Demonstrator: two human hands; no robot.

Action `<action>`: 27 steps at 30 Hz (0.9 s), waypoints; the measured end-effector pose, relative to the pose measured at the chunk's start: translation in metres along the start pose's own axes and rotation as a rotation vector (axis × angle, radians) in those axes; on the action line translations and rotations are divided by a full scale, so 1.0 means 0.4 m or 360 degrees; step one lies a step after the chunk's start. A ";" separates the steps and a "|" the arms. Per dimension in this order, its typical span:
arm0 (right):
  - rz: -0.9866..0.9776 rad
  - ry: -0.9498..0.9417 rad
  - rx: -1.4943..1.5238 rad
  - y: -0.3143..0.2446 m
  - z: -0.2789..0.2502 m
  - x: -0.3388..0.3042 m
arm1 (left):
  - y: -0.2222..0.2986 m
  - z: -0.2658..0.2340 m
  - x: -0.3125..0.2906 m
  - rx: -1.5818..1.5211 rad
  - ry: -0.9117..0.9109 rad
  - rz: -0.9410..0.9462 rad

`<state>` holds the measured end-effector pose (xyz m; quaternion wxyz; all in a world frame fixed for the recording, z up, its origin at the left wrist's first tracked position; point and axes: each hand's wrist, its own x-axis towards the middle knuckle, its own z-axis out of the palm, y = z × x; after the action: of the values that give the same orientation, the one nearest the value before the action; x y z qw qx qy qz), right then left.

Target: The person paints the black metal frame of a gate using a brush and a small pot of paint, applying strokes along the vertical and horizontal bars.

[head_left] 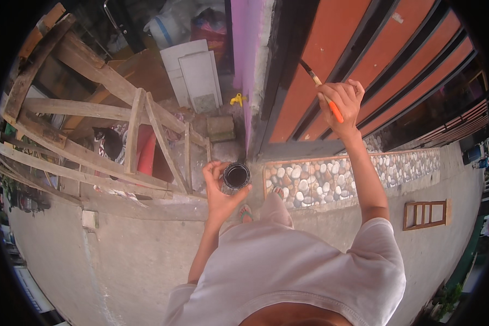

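Note:
My left hand point(218, 191) is closed around a small round jar point(237, 176) with dark, black-looking contents, its open mouth facing up. A paintbrush point(313, 74) with an orange handle and a dark-tipped head is gripped in my right hand point(343, 103), raised at the upper right. The brush tip is at or close to the dark left frame of an orange gate point(328, 46) with black bars; whether it touches, I cannot tell. Small pale marks show on the orange panels.
A rough wooden frame point(103, 111) fills the left, with a dark cat point(111, 142) behind it. A yellow tap point(238, 99) sticks out by the purple wall point(248, 65). Pebbled paving point(320, 182) runs below the gate. A small wooden ladder-like piece point(426, 214) lies right.

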<state>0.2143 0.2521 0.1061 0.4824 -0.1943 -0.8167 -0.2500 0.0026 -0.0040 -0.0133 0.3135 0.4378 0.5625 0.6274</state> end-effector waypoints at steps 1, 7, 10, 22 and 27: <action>0.0013 -0.0142 0.0117 -0.019 0.005 -0.023 | 0.001 -0.002 -0.002 -0.0005 0.0009 0.0003; -0.0075 -0.0549 0.0337 -0.069 0.092 -0.172 | -0.004 -0.006 -0.008 0.0018 0.0014 -0.0010; -0.0044 -0.0593 0.0347 -0.062 0.107 -0.171 | -0.004 -0.010 -0.006 -0.0014 0.0017 -0.0009; 0.0460 -0.0008 0.0613 -0.137 -0.078 -0.039 | -0.005 -0.009 0.003 0.0105 0.0074 0.0044; 0.0742 -0.0255 0.1395 -0.260 -0.169 0.026 | -0.019 0.024 0.021 0.0070 0.0038 -0.0015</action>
<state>0.1979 0.1294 0.1200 0.4974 -0.1693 -0.8143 0.2466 0.0070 0.0091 -0.0192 0.2999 0.4344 0.5820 0.6186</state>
